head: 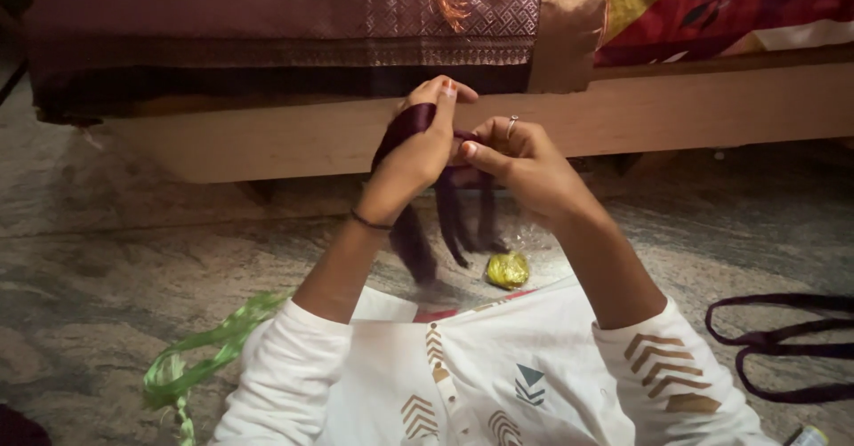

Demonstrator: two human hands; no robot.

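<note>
The left hand [416, 148] is up in front of the chest, with its fingers curled shut. A dark purple ribbon [449, 206] is wrapped over the back of its fingers and pinched under the thumb. The right hand [516, 157] is just beside it, so close that the fingertips touch. Its fingers are bent too, and they pinch the same ribbon at the spot where the two hands meet. A ring [511, 126] sits on one right finger. A thin band [369, 223] goes round the left wrist.

The ribbon starts between the hands, right at the fingertips. From there its long ends hang straight down, below both hands. So its long way runs up and down, from the fingers toward the floor. The loop part sits on the left hand, so that hand has more of the ribbon. The right hand only holds a small bit at the side.

Below the hanging ends, a little toward the right hand, a shiny yellow ball [508, 270] lies on the floor. A green ribbon [200, 348] lies far below the left elbow. Another purple ribbon [783, 348] lies well away, out past the right elbow. A wooden bed frame [267, 139] stands behind both hands.
</note>
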